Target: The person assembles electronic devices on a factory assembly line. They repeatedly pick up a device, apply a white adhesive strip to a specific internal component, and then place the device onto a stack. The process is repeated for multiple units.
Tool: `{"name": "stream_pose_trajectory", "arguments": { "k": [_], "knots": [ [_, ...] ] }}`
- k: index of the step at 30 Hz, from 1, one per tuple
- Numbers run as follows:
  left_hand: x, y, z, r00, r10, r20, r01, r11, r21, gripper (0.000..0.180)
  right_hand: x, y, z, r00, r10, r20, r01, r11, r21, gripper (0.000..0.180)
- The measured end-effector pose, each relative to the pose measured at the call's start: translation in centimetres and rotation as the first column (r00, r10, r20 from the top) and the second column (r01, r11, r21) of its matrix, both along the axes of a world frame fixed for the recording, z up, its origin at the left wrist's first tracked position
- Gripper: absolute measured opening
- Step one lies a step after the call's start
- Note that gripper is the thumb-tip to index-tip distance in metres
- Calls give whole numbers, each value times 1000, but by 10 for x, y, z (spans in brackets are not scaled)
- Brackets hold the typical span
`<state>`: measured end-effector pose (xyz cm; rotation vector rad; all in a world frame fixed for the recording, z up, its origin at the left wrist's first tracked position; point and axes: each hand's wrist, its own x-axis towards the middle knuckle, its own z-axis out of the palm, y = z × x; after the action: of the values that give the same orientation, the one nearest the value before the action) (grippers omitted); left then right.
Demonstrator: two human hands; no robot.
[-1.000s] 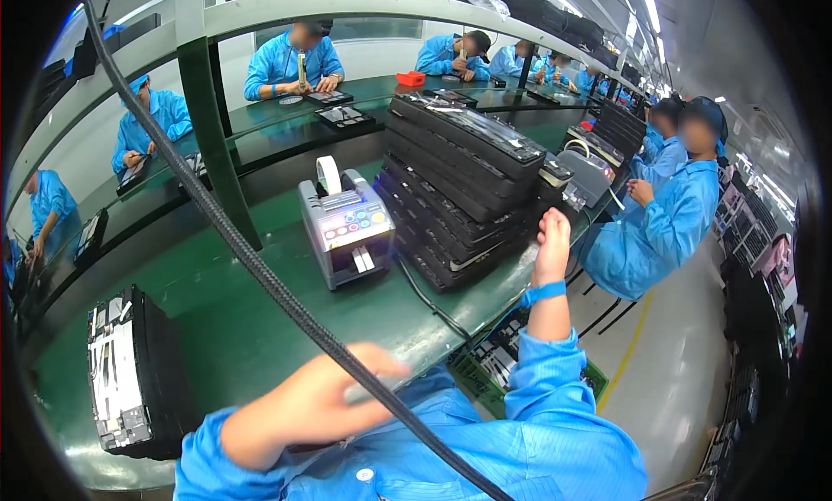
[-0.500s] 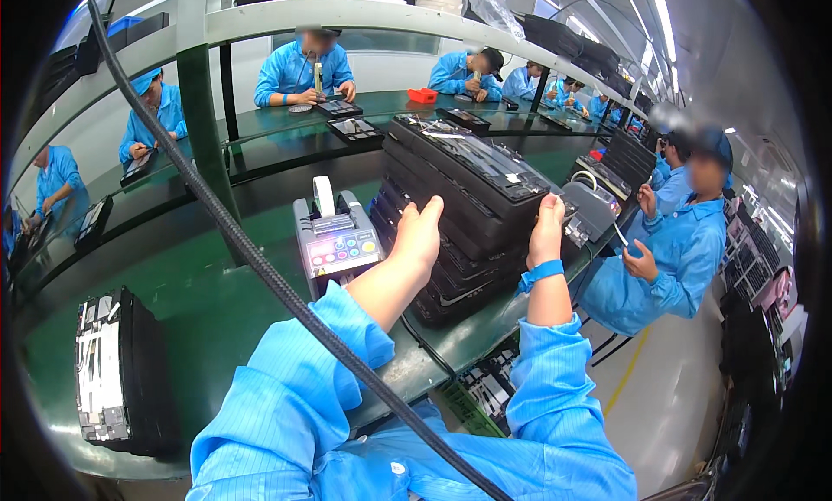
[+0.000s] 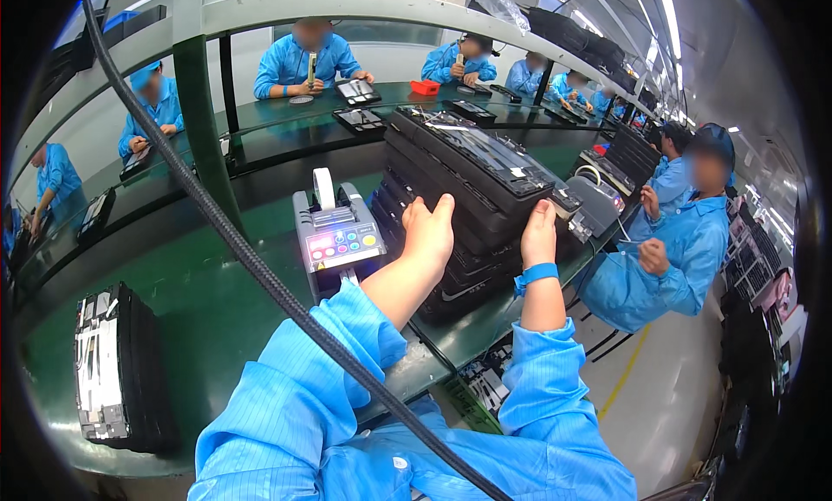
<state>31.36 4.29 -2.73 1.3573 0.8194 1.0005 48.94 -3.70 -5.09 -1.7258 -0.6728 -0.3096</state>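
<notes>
A tall stack of black trays stands on the green bench in front of me. Its top tray carries a flat dark panel with small metallic parts. My left hand grips the stack's left side, thumb up and fingertips partly hidden. At the near right corner, my right hand presses against it with the thumb near the top tray's edge; its other fingers are out of sight. A blue band circles my right wrist. Just left of the stack sits a grey tape dispenser with lit coloured buttons.
Another stack of trays stands at the bench's left end. A second grey machine is beyond my right hand. A thick black cable crosses the view. A co-worker sits at right; others work across the bench. A green crate is below.
Both hands keep to the stack, with the left shifted slightly right. The view has moved a little. The co-worker at right has changed hand position; one across the bench has moved a hand outward.
</notes>
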Motion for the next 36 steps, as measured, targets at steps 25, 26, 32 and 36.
{"name": "stream_pose_trajectory", "arguments": {
  "k": [25, 26, 32, 36],
  "knots": [
    [19, 31, -24, 938, 0, 346, 55, 987, -149, 79, 10, -10, -13, 797, 515, -314, -389, 836, 386, 83],
    [13, 33, -23, 921, -24, 389, 95, 982, -163, 76, 10, -10, -14, 797, 501, -337, -366, 845, 390, 81],
    [-12, 16, 19, 907, 56, 418, 88, 944, -317, 65, 10, -3, 5, 616, 566, -548, -383, 823, 419, 64],
    [-1, 34, -8, 900, -54, 432, 236, 894, -380, 68, 59, 4, -20, 362, 712, -601, -578, 678, 455, 52]
  ]
}}
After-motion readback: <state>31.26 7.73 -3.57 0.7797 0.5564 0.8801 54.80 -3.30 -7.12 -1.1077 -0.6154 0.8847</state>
